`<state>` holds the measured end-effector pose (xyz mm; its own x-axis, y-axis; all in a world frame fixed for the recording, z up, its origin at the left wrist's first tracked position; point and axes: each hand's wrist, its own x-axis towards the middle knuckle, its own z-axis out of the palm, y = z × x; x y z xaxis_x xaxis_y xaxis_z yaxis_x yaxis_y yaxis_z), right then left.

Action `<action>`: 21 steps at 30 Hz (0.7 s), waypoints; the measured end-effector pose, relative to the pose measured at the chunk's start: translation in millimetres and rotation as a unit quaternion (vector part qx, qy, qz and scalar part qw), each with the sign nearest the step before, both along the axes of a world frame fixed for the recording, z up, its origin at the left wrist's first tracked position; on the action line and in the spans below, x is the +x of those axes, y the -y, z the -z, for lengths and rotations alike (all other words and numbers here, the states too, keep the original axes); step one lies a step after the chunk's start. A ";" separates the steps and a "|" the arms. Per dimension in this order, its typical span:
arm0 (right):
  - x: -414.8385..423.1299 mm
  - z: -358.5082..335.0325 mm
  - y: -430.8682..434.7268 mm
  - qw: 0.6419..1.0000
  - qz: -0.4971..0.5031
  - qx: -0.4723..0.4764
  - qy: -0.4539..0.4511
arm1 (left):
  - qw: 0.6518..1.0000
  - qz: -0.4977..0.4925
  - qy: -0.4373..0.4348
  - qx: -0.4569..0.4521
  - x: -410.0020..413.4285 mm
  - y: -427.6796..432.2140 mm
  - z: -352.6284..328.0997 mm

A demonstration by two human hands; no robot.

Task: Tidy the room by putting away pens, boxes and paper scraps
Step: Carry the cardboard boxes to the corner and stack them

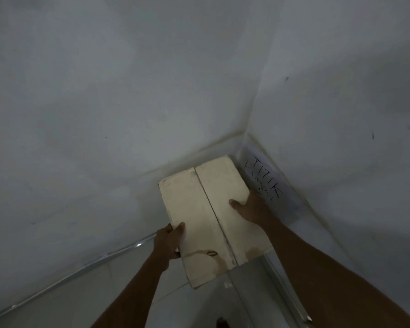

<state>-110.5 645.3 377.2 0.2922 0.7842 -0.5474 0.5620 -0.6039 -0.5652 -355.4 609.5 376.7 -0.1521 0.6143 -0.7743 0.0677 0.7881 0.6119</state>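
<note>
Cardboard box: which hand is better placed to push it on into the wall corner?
Left, probably. The left hand grips the cardboard box at its near-left edge, on the side away from the wall corner. The right hand holds the right edge farther along, beside the handwritten sign, where it could get squeezed.

Reaching forward with both arms. Gripping box (199, 204) with left hand (168, 242), thumb on top, fingers (168, 229) curled round edge. Clasping opposite edge with right hand (252, 207), thumb on top.

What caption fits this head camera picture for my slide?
The left hand and right hand hold a cardboard box by a corner.
</note>
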 end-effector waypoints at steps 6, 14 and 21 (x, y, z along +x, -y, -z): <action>11.9 25.5 -8.2 1.000 -0.003 0.023 -0.002 | 1.000 -0.017 0.023 -0.004 12.1 -5.1 28.6; 19.9 65.0 -4.7 0.997 0.007 0.071 0.002 | 0.999 -0.033 0.031 -0.020 24.3 -9.5 59.7; 16.1 60.4 34.0 0.972 0.166 -0.002 0.167 | 0.999 -0.029 0.013 -0.008 35.4 -17.3 69.8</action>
<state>-94.3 611.4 316.8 0.6902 0.6150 -0.3814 0.4881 -0.7847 -0.3821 -320.0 626.8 306.9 -0.1668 0.5924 -0.7882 0.0059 0.8000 0.6000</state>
